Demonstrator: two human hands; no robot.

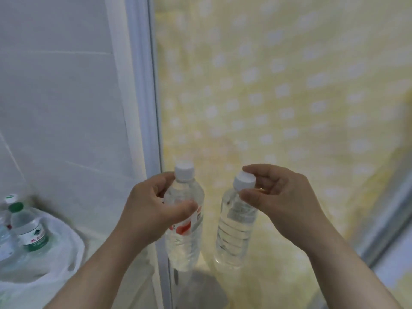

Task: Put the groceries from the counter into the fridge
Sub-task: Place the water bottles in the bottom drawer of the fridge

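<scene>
L bottle (185, 248): clear plastic, full or nearly so, white cap on, red-and-white label; held upright in the air, mid-frame. R bottle (234, 233): same type, pale label, slightly tilted, just beside the first, not touching. Both judged fairly heavy for their size, thin-walled (will dent under a hard squeeze), smooth and prob. slippery if wet; not fragile. Best hold: round the shoulder or ribbed body, not the cap alone. L hand (151, 208): fingers and thumb curled round the L bottle's upper body, a full wrap, adequate. R hand (278, 197): thumb and fingertips pinch the R cap (244, 180) only, bottle hanging below; weaker grip, risk of swing or slip. Bag (66, 248), white, lower left, holds spare bottles (29, 228) w/ green caps. Behind: tile wall (55, 85), white frame (142, 85), yellow dotted cloth (289, 85). Fridge not identifiable in view.
</scene>
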